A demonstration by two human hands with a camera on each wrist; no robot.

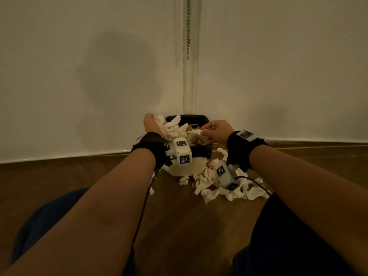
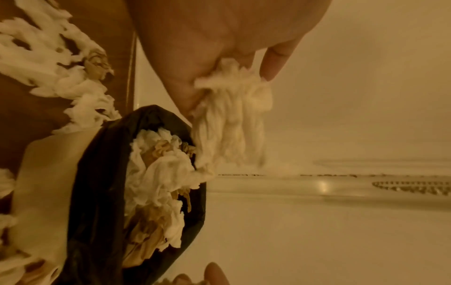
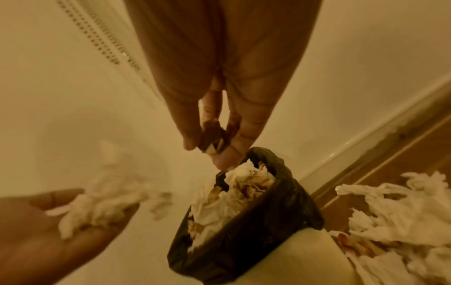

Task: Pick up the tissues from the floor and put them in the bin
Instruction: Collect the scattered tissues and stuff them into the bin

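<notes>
A bunch of white tissues (image 2: pixel 231 123) hangs from the left hand (image 2: pixel 219 38) in the middle of the left wrist view. The fingers (image 2: pixel 273 59) and thumb curl round the top of the bunch, and the rest hangs below the hand, with its low end just beside the rim of the bin (image 2: pixel 97 192). In the head view this hand (image 1: pixel 153 124) is up at the left edge of the bin (image 1: pixel 199 118), with the tissues (image 1: pixel 169 126) spilling toward the middle.

The right hand (image 3: pixel 219 77) pinches a small scrap (image 3: pixel 212 138), brown and white, between its fingertips (image 3: pixel 246 135). The scrap sits right at the tips, just above the bin's black bag (image 3: pixel 280 202). In the head view this hand (image 1: pixel 219 130) is at the right edge of the bin.

The bin is pale with a black bag in it. It is piled high with white and brownish tissues (image 3: pixel 234 196).

More tissues (image 1: pixel 219 188) lie on the brown wood floor (image 1: pixel 179 226), low and right of the bin. Some touch the bin's foot. A pale wall (image 1: pixel 79 66) stands behind, with a bead chain (image 1: pixel 188 26) hanging near the top middle.
</notes>
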